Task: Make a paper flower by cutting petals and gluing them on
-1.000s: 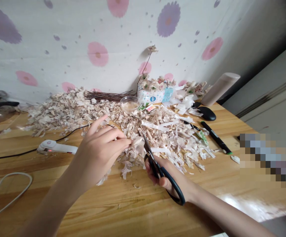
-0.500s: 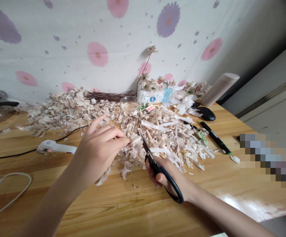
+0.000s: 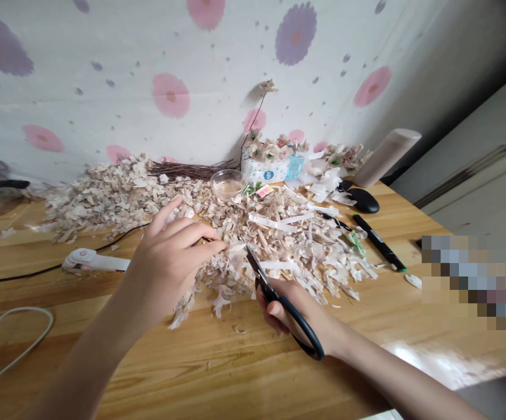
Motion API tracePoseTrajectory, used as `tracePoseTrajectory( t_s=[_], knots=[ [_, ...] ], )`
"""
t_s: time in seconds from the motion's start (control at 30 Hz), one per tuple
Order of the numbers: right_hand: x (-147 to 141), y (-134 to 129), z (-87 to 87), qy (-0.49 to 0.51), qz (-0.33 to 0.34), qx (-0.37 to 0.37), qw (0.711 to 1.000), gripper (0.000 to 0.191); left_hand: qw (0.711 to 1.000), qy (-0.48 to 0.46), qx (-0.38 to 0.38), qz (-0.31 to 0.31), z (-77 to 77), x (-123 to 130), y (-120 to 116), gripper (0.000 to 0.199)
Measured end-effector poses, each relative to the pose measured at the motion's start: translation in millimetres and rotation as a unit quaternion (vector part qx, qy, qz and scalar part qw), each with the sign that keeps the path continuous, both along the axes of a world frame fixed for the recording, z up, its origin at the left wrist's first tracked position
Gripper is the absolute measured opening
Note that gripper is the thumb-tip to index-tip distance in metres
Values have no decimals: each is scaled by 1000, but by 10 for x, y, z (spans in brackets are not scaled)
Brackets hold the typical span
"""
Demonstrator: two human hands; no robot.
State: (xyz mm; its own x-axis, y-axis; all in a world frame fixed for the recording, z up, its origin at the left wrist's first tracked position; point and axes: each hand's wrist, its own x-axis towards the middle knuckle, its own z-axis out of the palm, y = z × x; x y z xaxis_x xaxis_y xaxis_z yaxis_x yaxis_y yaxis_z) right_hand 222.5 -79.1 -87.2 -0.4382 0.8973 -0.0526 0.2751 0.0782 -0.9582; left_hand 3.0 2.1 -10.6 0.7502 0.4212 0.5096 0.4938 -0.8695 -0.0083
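My left hand hovers over the front of a large heap of pale, papery shavings, its fingertips pinching a thin pale scrap. My right hand grips black-handled scissors through the loops. Their narrow steel blades point up and left, ending close to the scrap by my left fingertips. The heap spreads across the wooden table, and my right hand rests just in front of it.
Behind the heap stand a transparent cup, a tissue box topped with paper flowers, and dry twigs. A black mouse and a black marker lie right. A white corded device lies left.
The whole view has tilted slightly. My left hand has shifted a little left, and the scissors have turned slightly, with their blades nearer the scrap.
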Motion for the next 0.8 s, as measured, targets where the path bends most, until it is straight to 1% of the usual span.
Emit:
tracePoseTrajectory(
  t_s=[0.3, 0.8],
  knots=[
    [8, -6, -45, -5, 0, -26, 1000, 63, 999, 2, 33, -10, 14, -16, 14, 25],
    [11, 7, -14, -13, 17, -26, 999, 63, 999, 10, 47, -17, 34, -35, 32, 25]
  ],
)
